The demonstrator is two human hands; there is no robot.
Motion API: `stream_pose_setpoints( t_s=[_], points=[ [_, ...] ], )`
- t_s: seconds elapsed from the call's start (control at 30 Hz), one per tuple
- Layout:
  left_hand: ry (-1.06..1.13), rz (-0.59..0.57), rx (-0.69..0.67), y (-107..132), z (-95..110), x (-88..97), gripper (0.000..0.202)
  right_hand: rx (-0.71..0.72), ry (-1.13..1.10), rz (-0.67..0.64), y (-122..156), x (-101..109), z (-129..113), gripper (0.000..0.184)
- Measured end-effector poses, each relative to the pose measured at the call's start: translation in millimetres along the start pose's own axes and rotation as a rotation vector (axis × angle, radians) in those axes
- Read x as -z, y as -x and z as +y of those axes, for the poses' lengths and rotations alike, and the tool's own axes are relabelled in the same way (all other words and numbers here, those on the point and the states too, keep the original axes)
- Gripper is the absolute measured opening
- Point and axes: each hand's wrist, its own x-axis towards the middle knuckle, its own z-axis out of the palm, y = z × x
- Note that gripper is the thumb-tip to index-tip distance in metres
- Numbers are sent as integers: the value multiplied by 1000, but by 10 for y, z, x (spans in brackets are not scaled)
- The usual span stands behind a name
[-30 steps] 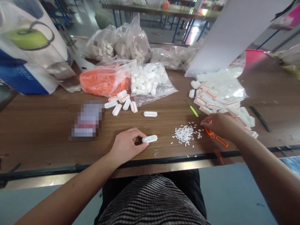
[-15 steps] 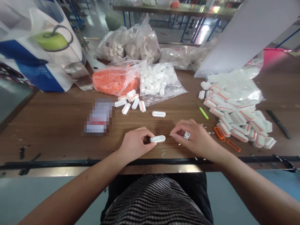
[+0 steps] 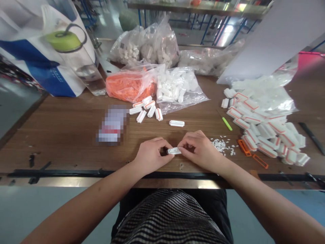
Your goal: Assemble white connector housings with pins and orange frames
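Observation:
My left hand (image 3: 149, 156) pinches the left end of a small white perforated plastic block (image 3: 173, 151) between thumb and fingers, just above the table's near side. The block's top face shows rows of little holes. My right hand (image 3: 199, 149) is closed in a pinch, its fingertips at the block's right end; whatever lies between them is hidden. Beside the right hand, a scatter of tiny white pins (image 3: 219, 145) covers the wood. Beyond both hands lies another white block (image 3: 177, 123).
White blocks with orange edging (image 3: 266, 134) are heaped at right, near orange frames (image 3: 260, 161) and a green-handled tool (image 3: 227, 124). Behind are a bag of orange parts (image 3: 129, 86) and a bag of white parts (image 3: 175, 84). A green-lidded bottle (image 3: 83, 67) stands left.
My right hand has moved left from beside the pin scatter to the block's right end, uncovering the pins. The left hand still holds the block. The whole view has shifted slightly.

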Motion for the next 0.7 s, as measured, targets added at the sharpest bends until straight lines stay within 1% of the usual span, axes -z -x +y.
stream_pose_setpoints(
  t_s=[0.17,0.33,0.47,0.53,0.63,0.7],
  points=[
    [14,3,5,-6,1,-4,8,45,109,-17,-2,-15,-16,16],
    [14,0,26,-2,20,0,8,136,254,-32,23,8,-79,25],
    [18,3,20,2,22,2,9,141,273,20,76,18,-101,25],
    [15,6,8,3,12,-3,9,168,299,51,101,-1,-98,25],
    [12,25,-6,7,-12,-14,8,234,400,51,118,-50,-116,26],
    [18,41,-19,9,-28,-19,8,237,428,39,122,-73,-139,26]
  ],
)
